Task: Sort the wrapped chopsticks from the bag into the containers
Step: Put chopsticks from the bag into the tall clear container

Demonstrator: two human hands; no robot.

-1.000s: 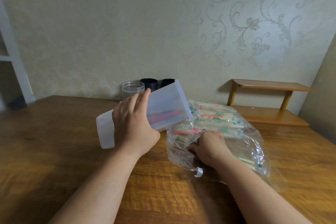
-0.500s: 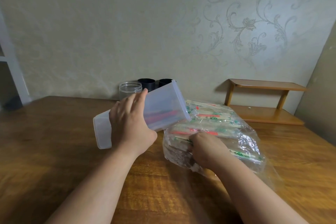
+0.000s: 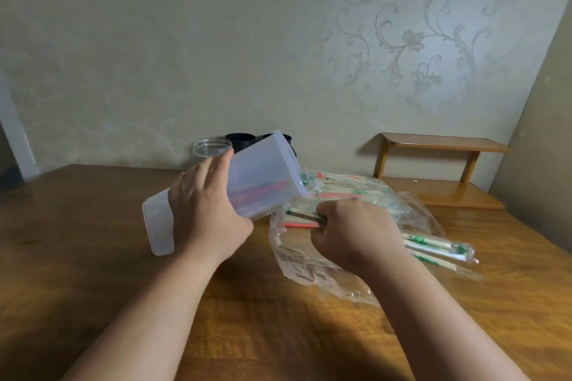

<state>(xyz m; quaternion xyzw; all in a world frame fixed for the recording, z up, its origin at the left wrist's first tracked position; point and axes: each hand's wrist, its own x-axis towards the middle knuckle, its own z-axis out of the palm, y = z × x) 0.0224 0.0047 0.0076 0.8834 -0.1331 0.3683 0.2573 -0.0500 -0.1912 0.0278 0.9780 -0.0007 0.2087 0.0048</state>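
Presently in hand: drawing a bundle out of the bag for a container.

- Table (image 3: 93,257): wood; bears the bag.
- Bag (image 3: 309,272): clear slack film, lying under and around the right fist.
- Box (image 3: 266,173): translucent, tall, tipped over, with the open mouth raised toward the right fist and the base low. Whether the base touches the table cannot be told.
- Left hand (image 3: 204,213): wrapped over the middle of the box, fingers on the far face.
- Right hand (image 3: 356,235): fist closed round a few green-printed chopsticks (image 3: 433,246). Their ends poke out on both sides of the fist, and film drapes part of them.

Handling notes (judged):
- Shake the film off before lifting.
- Keep the sticks parallel and send them in end first, along the container's length.
- The left grip should keep the mouth above the base, or the contents may slide out.
- The held bundle is green and the box stock looks red, so if colour is the rule, another container may be due.

Containers and contents:
- Bag: many wrapped pairs, red and green mixed; most of the stock appears unsorted.
- Box: a few red-printed pairs along the lower wall.
- Jar (image 3: 212,148): clear and round, just beyond the left fingertips; nothing shows inside.
- Cups (image 3: 240,140): two, black, behind the box mouth; contents hidden.
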